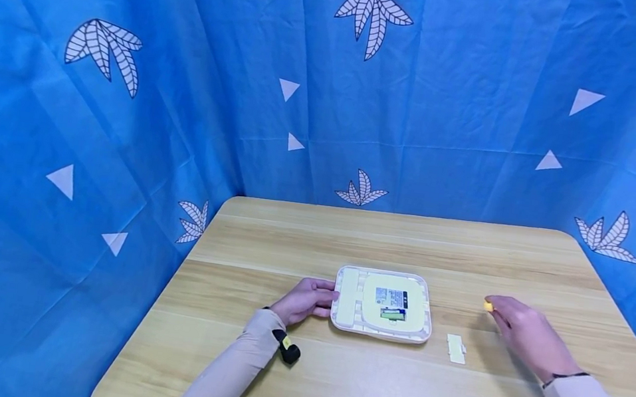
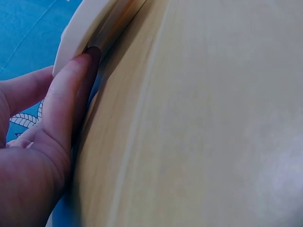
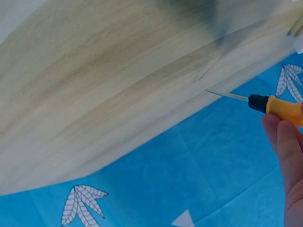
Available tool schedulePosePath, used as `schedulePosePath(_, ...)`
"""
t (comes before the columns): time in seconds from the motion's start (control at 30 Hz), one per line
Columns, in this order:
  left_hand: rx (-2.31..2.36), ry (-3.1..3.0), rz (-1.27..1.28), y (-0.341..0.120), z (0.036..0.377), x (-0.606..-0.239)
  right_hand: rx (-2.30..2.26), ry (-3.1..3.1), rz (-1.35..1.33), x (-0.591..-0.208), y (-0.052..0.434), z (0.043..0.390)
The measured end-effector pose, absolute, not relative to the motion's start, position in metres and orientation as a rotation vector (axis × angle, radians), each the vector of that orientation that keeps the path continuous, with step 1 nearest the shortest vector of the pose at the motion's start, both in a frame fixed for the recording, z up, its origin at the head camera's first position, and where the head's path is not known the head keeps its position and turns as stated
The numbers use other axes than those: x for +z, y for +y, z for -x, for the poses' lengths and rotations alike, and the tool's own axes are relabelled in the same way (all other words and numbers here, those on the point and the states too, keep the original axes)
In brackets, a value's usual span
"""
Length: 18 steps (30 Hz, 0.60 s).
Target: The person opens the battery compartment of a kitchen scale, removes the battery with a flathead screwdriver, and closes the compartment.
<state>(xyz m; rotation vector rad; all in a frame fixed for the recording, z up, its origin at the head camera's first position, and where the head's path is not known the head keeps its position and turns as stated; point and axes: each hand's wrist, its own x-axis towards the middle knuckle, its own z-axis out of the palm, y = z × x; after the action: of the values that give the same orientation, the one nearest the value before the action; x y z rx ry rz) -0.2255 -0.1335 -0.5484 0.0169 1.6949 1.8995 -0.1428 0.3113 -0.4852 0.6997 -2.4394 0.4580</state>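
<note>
A white rounded device [image 1: 352, 277] lies on the table with its underside up, showing a label and an uncovered battery compartment with green batteries [image 1: 394, 315]. My left hand [image 1: 307, 301] grips its left edge between thumb and fingers; close up, the white rim [image 2: 78, 35] is at the fingertips in the left wrist view. Off to the right, my right hand [image 1: 531, 337] holds a screwdriver [image 3: 281, 109] with an orange handle, black collar and thin metal shaft. A small pale battery cover [image 1: 456, 349] rests on the table between the device and the right hand.
The light wooden table [image 1: 365, 392] has rounded far corners. Behind and at both sides hangs a blue curtain [image 1: 458, 96] with leaf and triangle prints. A black strap piece [image 1: 287, 349] sticks out from the left wrist.
</note>
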Motion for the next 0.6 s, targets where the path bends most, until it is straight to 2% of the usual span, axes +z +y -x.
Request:
schedulePosePath(0.27, 1.896, 1.698, -0.021, -0.133, 0.226, -0.55, 0.317, -2.516, -0.803, -0.494, 0.313, 0.14)
schedulePosePath(0.6, 1.895, 1.704, -0.019, -0.133, 0.226, -0.551, 0.259, -2.596, -0.794, -0.502, 0.31, 0.138)
